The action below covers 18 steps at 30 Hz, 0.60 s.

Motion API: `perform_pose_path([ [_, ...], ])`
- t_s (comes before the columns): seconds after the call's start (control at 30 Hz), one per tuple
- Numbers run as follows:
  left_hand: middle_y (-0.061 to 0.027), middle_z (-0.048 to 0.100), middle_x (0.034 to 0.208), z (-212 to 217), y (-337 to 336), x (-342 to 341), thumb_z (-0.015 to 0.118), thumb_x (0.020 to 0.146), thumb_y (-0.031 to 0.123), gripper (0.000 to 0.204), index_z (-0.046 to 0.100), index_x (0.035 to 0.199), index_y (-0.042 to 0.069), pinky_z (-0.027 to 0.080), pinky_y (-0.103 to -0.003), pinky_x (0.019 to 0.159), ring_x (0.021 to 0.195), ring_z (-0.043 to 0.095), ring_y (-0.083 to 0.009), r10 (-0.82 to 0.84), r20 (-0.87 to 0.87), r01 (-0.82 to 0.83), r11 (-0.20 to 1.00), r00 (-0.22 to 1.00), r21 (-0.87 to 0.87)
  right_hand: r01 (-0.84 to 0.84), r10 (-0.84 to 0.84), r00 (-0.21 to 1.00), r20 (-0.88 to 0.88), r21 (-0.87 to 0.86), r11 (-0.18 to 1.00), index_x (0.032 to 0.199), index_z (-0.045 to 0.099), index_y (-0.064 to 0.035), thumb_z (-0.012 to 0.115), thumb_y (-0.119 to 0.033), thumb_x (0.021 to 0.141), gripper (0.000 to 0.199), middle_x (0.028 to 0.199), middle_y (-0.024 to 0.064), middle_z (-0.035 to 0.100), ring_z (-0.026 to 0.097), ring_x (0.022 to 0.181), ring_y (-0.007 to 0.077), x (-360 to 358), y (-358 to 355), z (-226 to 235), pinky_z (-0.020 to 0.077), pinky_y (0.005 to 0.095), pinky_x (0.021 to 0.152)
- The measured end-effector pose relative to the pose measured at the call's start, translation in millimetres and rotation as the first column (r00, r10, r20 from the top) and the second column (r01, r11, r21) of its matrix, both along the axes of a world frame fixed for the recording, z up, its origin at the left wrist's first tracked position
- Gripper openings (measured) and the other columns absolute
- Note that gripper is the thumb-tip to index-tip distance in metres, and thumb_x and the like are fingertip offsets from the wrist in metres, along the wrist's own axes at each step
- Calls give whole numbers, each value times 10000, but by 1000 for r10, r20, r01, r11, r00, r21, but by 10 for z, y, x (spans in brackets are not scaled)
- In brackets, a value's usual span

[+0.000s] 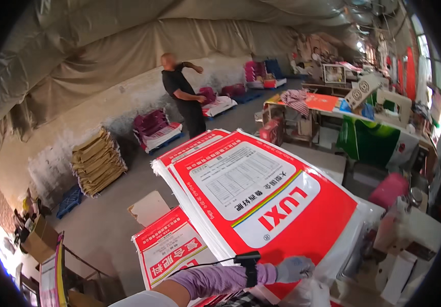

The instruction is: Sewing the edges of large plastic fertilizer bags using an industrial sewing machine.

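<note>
A thick stack of red and white printed sacks (261, 194) fills the middle of the view, tilted up toward me. My left hand (294, 268), in a grey glove over a purple sleeve with a black wrist band, reaches in from the lower left and curls over the stack's near edge. More red and white sacks (172, 250) lie lower, to the left of my forearm. My right hand is out of view.
A person in black (182, 97) stands at the back on the grey floor. Tan sacks (97, 161) are piled by the left wall, with magenta stacks (154, 128) on pallets behind. A white sewing machine (410, 235) stands at right, a cluttered orange-topped table (323, 102) beyond.
</note>
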<state>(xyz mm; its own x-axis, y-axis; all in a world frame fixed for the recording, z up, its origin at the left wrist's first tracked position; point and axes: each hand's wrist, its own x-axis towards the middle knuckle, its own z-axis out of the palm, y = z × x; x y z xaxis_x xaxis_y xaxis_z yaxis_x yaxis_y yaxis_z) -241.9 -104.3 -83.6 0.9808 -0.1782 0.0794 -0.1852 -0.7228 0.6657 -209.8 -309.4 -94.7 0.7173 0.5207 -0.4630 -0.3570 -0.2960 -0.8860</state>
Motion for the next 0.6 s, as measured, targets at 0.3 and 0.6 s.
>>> perform_pose_path([
  [0.3,-49,620,763,-5,-174,-34,569,908,198,164,591,881,37,460,-322,639,705,570,-155,-2,-350,-126,931,937,-342,165,-172,939,297,49,985,1035,665,50,545,-234,945,321,946,175,682,618,918,241,-191,359,344,484,349,813],
  [0.6,7,602,883,509,297,-33,570,889,49,143,625,1019,30,451,-234,671,774,535,-60,50,-205,-209,345,978,-915,180,354,691,630,-624,760,978,691,0,599,-271,905,295,926,202,659,616,936,336,30,-114,-95,463,434,883],
])
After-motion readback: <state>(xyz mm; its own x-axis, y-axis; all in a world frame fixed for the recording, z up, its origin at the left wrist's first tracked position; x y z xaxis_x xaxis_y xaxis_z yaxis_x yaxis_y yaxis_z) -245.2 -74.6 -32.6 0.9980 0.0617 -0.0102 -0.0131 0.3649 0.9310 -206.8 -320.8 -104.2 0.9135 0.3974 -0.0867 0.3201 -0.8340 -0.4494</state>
